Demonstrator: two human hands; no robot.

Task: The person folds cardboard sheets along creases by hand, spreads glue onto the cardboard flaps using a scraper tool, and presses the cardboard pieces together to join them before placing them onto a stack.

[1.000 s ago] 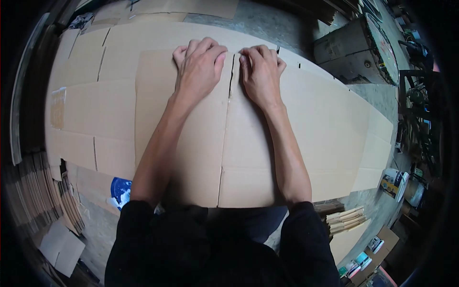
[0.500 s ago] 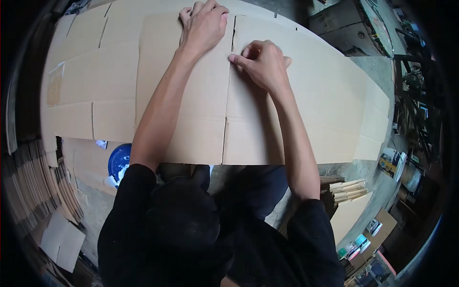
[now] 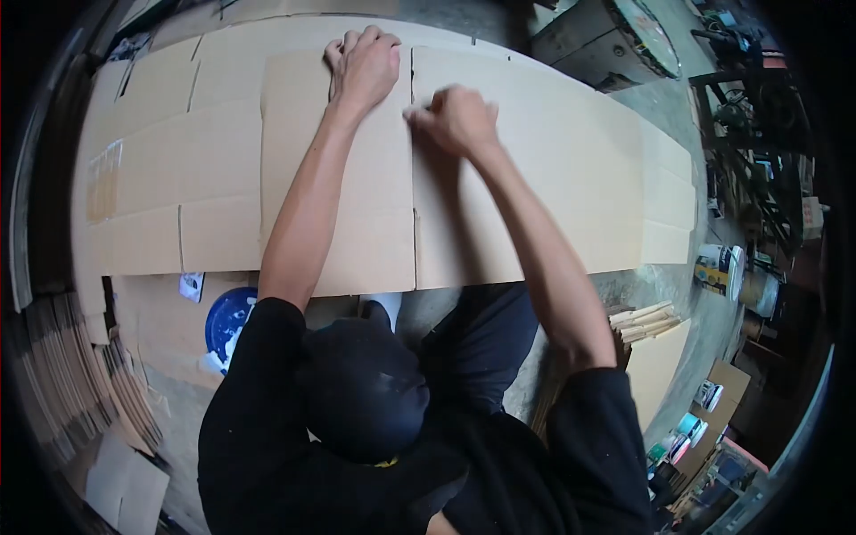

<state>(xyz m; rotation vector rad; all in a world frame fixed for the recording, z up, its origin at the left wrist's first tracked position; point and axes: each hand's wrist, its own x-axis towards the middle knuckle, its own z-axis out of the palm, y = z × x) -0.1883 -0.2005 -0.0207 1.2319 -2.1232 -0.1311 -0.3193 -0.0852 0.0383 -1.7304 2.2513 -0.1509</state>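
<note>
A wide sheet of brown cardboard (image 3: 553,169) lies flat before me, with a narrow slit and crease line running through it from top to bottom. Left of the slit, my left hand (image 3: 366,69) rests on the cardboard near its far edge, fingers bent and a little apart, pressing down. My right hand (image 3: 462,118) is just right of the slit, fingers curled in and the thumb side reaching to the slit line. It is slightly blurred, and whatever its fingers pinch is hidden.
More cardboard (image 3: 147,169) with slits and a strip of tape extends to the left. A blue round container (image 3: 230,319) is below the near edge. Cardboard stacks stand at lower left (image 3: 67,374) and lower right (image 3: 655,357). Paint buckets (image 3: 720,267) sit at the right.
The whole view has shifted somewhat. My right hand has moved slightly along the slit toward me, its thumb side still at the line. My left hand keeps its place on the cardboard.
</note>
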